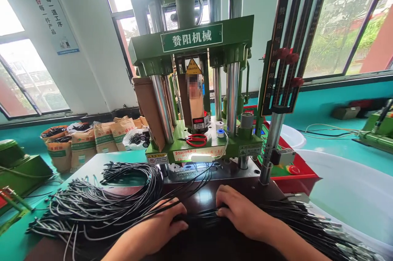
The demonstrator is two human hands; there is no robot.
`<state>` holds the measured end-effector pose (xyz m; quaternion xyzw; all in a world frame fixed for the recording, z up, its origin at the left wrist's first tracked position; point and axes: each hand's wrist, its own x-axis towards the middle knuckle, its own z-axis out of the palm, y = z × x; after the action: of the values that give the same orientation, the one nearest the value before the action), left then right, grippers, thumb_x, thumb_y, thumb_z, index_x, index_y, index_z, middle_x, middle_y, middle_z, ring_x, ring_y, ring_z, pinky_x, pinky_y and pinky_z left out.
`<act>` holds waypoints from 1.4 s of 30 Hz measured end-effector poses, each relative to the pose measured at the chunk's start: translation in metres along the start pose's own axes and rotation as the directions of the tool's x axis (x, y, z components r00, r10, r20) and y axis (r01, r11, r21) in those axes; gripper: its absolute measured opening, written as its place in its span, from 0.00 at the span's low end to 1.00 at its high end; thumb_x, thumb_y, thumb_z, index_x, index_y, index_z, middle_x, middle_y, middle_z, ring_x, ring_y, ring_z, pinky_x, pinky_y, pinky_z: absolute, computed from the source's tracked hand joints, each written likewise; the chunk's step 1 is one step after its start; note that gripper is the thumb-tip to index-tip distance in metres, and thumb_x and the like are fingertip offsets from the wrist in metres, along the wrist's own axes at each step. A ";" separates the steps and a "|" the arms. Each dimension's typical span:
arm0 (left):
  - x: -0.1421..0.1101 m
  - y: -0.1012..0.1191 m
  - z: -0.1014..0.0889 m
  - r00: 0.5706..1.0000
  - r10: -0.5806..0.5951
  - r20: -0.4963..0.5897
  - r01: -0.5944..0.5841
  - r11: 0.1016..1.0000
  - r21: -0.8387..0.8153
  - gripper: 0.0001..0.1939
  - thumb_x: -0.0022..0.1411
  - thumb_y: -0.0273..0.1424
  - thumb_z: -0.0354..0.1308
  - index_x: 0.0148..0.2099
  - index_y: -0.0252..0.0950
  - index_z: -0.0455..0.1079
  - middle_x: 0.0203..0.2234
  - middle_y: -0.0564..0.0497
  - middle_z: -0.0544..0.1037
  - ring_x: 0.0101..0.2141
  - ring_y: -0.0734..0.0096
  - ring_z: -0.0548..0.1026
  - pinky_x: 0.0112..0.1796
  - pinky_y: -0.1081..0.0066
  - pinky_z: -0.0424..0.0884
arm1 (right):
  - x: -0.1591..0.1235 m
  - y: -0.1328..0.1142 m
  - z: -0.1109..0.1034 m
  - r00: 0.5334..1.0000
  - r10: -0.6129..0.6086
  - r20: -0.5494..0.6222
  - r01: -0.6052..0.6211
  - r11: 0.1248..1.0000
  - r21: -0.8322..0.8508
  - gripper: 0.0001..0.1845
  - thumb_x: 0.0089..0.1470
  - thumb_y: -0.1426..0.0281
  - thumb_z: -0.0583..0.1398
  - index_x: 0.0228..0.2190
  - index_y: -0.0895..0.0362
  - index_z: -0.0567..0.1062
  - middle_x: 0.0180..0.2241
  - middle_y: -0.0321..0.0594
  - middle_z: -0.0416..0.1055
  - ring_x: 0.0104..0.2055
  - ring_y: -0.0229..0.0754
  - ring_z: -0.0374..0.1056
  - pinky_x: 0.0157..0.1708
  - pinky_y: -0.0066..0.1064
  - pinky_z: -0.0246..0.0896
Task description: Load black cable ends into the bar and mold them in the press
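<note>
My left hand is at the front of the dark tabletop, its fingers curled over several thin black cables and its thumb slightly apart. To its right, my right hand closes its fingers and thumb on the same black cables, which run between both hands. More cable strands stretch from the hands up toward the press's lower mould. Left of my left hand lies a large pile of black cables. Another bundle, cables with shiny metal ends, lies beside my right forearm. My palms hide part of the held strands.
The green press stands ahead, with red-handled scissors on its bed. A post with a black scale panel rises at right, near a red-edged control box. A white tub stands right; filled sacks stand behind left.
</note>
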<state>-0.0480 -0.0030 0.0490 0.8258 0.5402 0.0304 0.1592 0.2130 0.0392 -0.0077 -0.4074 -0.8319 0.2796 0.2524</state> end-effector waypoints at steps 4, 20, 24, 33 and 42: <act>0.001 -0.003 0.007 0.994 -0.107 -0.005 0.107 0.994 0.026 0.22 0.60 0.39 0.54 0.56 0.44 0.66 0.58 0.48 0.64 0.57 0.54 0.61 0.56 0.57 0.55 | 0.002 -0.006 -0.005 0.998 -0.027 -0.050 0.024 0.999 -0.045 0.04 0.58 0.73 0.51 0.31 0.56 0.63 0.34 0.38 0.65 0.35 0.39 0.61 0.37 0.31 0.54; 0.007 -0.009 0.017 0.992 0.113 -0.055 -0.101 0.978 0.184 0.16 0.65 0.29 0.44 0.52 0.35 0.65 0.52 0.43 0.69 0.54 0.60 0.65 0.55 0.60 0.60 | 0.019 -0.010 0.009 0.990 0.078 0.119 -0.056 0.982 -0.180 0.08 0.49 0.68 0.62 0.23 0.57 0.71 0.30 0.37 0.67 0.33 0.38 0.64 0.33 0.29 0.52; 0.006 -0.019 0.019 0.991 0.115 -0.071 -0.105 0.986 0.131 0.20 0.66 0.30 0.42 0.57 0.34 0.61 0.58 0.42 0.63 0.59 0.57 0.59 0.59 0.56 0.53 | 0.016 -0.020 0.002 0.994 0.048 0.095 -0.031 0.984 -0.174 0.08 0.52 0.69 0.59 0.24 0.57 0.70 0.32 0.38 0.67 0.35 0.39 0.64 0.35 0.29 0.53; 0.005 -0.007 -0.002 0.999 0.041 0.023 -0.040 0.998 -0.058 0.29 0.50 0.40 0.63 0.55 0.45 0.64 0.53 0.53 0.69 0.53 0.60 0.66 0.53 0.66 0.61 | 0.017 -0.024 -0.009 0.975 0.082 0.207 -0.029 0.969 -0.246 0.16 0.45 0.62 0.65 0.37 0.55 0.74 0.38 0.41 0.71 0.41 0.46 0.66 0.39 0.32 0.57; 0.015 -0.002 0.000 0.995 -0.039 0.095 0.044 0.998 -0.046 0.17 0.59 0.33 0.52 0.50 0.38 0.70 0.47 0.47 0.72 0.47 0.59 0.69 0.49 0.64 0.64 | 0.023 -0.019 0.003 0.981 0.087 0.171 -0.030 0.950 -0.310 0.12 0.44 0.62 0.66 0.31 0.56 0.75 0.35 0.40 0.72 0.39 0.45 0.67 0.35 0.30 0.56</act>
<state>-0.0436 0.0114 0.0468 0.8108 0.5484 0.0012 0.2046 0.1885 0.0476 0.0077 -0.4389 -0.8722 0.1912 0.1003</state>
